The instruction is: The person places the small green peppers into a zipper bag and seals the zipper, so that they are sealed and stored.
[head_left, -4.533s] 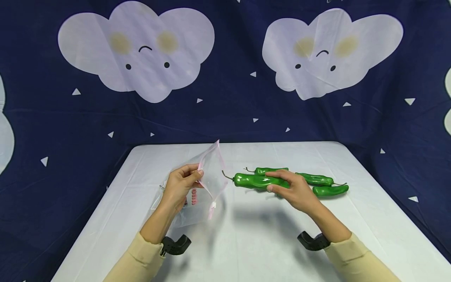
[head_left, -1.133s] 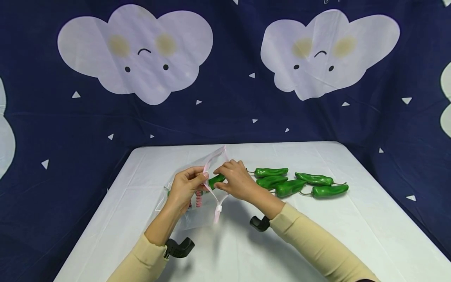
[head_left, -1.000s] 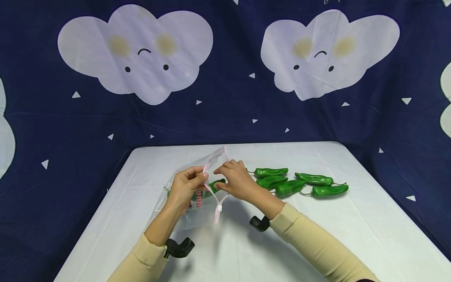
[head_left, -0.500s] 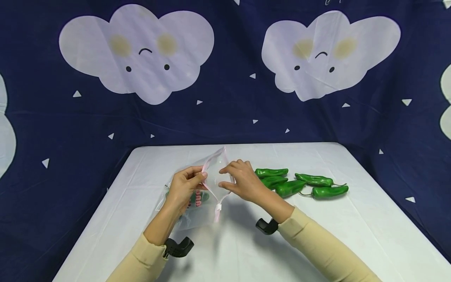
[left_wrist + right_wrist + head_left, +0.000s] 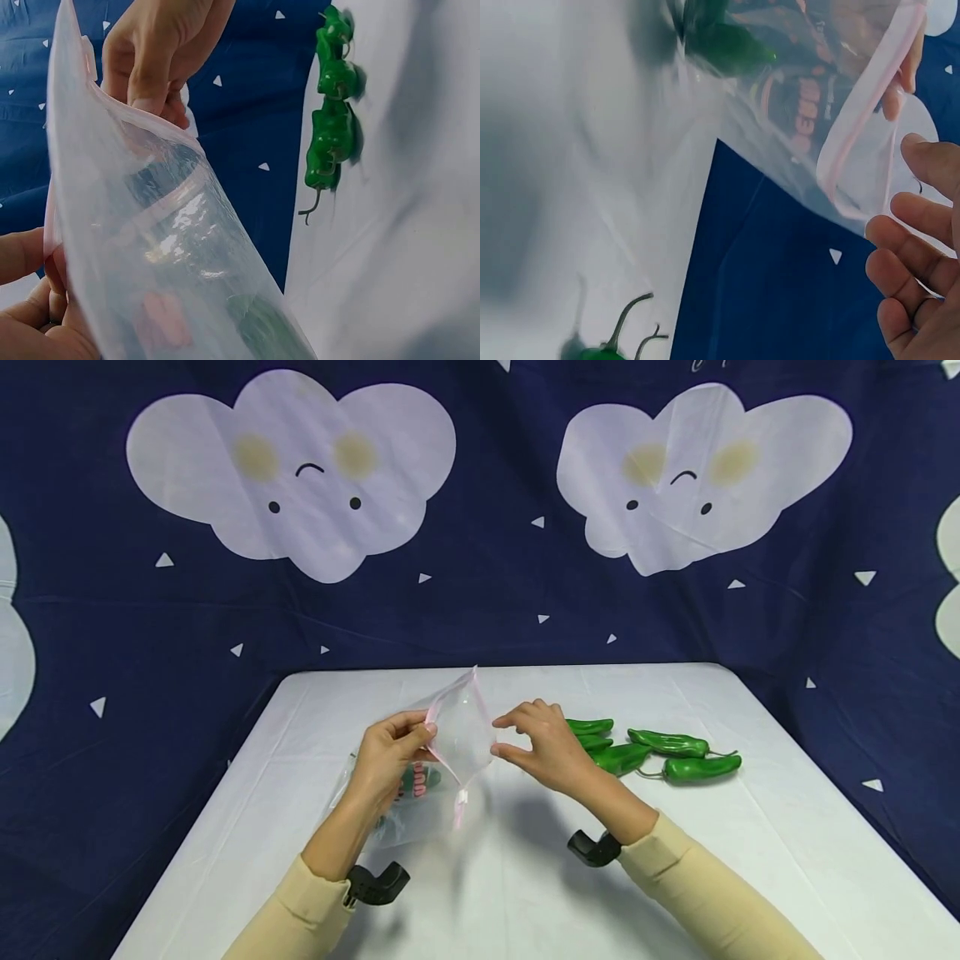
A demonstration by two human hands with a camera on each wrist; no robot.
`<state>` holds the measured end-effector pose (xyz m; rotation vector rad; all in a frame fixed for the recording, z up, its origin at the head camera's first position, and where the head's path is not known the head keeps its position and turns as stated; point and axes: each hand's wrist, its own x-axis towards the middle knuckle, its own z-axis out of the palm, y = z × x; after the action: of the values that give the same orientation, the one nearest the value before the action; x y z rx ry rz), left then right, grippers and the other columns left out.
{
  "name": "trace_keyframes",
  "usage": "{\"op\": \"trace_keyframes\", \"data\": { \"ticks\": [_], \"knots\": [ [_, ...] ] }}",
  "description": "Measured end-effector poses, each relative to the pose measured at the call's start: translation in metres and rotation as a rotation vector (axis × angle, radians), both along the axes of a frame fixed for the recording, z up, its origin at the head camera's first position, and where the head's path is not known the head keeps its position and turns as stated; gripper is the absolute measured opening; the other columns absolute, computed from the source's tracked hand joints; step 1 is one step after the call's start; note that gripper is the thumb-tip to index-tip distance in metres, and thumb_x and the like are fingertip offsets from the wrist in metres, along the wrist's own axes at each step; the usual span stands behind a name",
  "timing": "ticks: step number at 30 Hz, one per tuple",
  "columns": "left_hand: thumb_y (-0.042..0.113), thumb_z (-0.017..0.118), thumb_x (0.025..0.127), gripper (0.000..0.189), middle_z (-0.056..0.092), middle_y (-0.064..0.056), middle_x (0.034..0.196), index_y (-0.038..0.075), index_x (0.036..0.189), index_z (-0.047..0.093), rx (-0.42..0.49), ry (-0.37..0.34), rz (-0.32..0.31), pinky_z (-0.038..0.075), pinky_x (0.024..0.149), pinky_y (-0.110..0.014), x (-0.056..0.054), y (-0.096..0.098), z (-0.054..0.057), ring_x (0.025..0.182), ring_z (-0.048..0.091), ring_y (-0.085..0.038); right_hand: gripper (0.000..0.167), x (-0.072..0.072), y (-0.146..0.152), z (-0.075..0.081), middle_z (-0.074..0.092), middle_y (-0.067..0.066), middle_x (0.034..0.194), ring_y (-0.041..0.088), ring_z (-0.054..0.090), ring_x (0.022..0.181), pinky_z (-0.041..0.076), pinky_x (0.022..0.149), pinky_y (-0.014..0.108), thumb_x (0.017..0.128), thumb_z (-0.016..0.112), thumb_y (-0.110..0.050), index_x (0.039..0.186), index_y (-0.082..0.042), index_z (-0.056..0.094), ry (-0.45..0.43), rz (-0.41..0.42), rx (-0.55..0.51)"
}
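Note:
In the head view my left hand pinches the near-left rim of a clear zip bag between thumb and fingers. The bag's pink-edged mouth gapes toward the right, and its white slider sits at the lower corner. Inside, a green chili pepper shows through the plastic in the right wrist view, beside pink print. My right hand hovers just right of the mouth, thumb and fingers apart with nothing between them, fingertips close to the rim.
Several glossy green peppers lie on the white table, right of the bag; some are partly hidden behind my right hand. One pepper lies nearest the right. A dark blue cloth with clouds hangs behind the table.
My right hand carried a pepper into the bag's mouth and let it go, then drew back to the right. The pepper slid deeper into the bag. My left hand keeps its grip.

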<state>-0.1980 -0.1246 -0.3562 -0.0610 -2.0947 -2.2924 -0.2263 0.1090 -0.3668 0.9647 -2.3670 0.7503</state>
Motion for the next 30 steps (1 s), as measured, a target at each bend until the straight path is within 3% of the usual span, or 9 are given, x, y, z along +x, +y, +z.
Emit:
{"op": "trace_keyframes", "data": {
  "ticks": [8, 13, 22, 30],
  "knots": [
    [0.002, 0.059, 0.091, 0.032, 0.058, 0.003, 0.079, -0.014, 0.118, 0.054, 0.013, 0.01, -0.008, 0.059, 0.062, -0.023, 0.0, -0.001, 0.0, 0.069, 0.062, -0.013, 0.03, 0.004, 0.025, -0.008, 0.066, -0.003, 0.095, 0.011, 0.05, 0.081, 0.036, 0.072, 0.028, 0.079, 0.076, -0.028, 0.105, -0.016, 0.069, -0.083, -0.061, -0.005],
    [0.003, 0.059, 0.091, 0.032, 0.059, -0.001, 0.083, -0.014, 0.118, 0.054, 0.011, 0.01, -0.014, 0.059, 0.063, -0.023, 0.0, -0.001, 0.0, 0.07, 0.063, -0.015, 0.03, 0.004, 0.04, -0.015, 0.066, -0.003, 0.093, 0.017, 0.053, 0.081, 0.037, 0.075, 0.029, 0.08, 0.074, -0.028, 0.107, -0.015, 0.069, -0.152, -0.087, -0.02],
    [0.004, 0.058, 0.091, 0.033, 0.059, 0.0, 0.082, -0.014, 0.119, 0.053, 0.0, 0.003, -0.009, 0.059, 0.063, -0.023, 0.0, -0.002, 0.0, 0.067, 0.062, -0.01, 0.029, 0.002, 0.067, -0.024, 0.067, 0.0, 0.1, 0.019, 0.056, 0.086, 0.04, 0.08, 0.032, 0.082, 0.073, -0.027, 0.108, -0.015, 0.068, -0.279, -0.179, -0.046],
    [0.005, 0.059, 0.091, 0.029, 0.06, 0.0, 0.083, -0.01, 0.117, 0.057, -0.008, 0.002, -0.006, 0.059, 0.064, -0.024, 0.0, -0.002, 0.001, 0.068, 0.062, -0.011, 0.033, -0.002, 0.091, -0.032, 0.068, 0.005, 0.102, 0.019, 0.055, 0.089, 0.043, 0.073, 0.031, 0.083, 0.072, -0.03, 0.111, -0.013, 0.068, -0.338, -0.27, -0.056]
  ]
}}
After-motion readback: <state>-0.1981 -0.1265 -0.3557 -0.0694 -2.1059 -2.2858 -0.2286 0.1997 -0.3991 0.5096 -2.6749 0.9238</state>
